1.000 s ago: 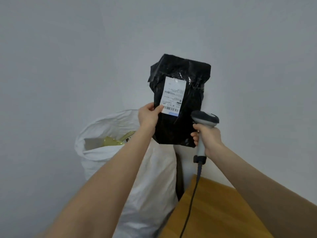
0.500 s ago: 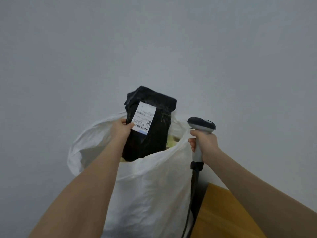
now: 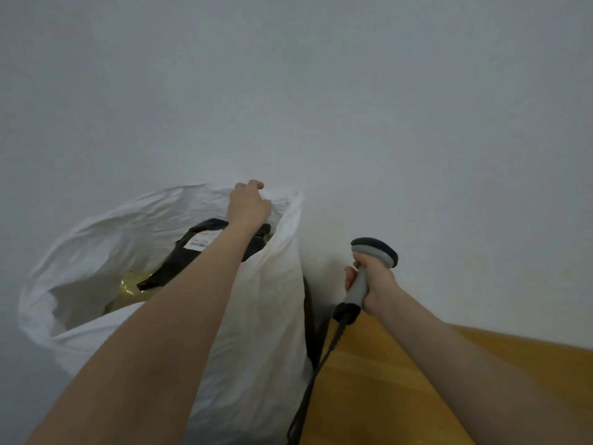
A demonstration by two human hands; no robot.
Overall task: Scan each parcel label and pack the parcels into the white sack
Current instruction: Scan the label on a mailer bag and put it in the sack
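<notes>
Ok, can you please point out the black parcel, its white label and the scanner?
black parcel (image 3: pixel 175 266): head view, on the dark wrapping, lower part.
white label (image 3: pixel 199 243): head view, on its barcode end.
scanner (image 3: pixel 374 251): head view, on its grey head.

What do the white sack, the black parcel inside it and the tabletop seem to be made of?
White sack: probably thin woven plastic, matte; soft crumpled folds. Black parcel: plastic film, slightly glossy; wrinkles catch light. Tabletop: wood or wood-look laminate, smooth amber surface; cannot tell which.
</notes>
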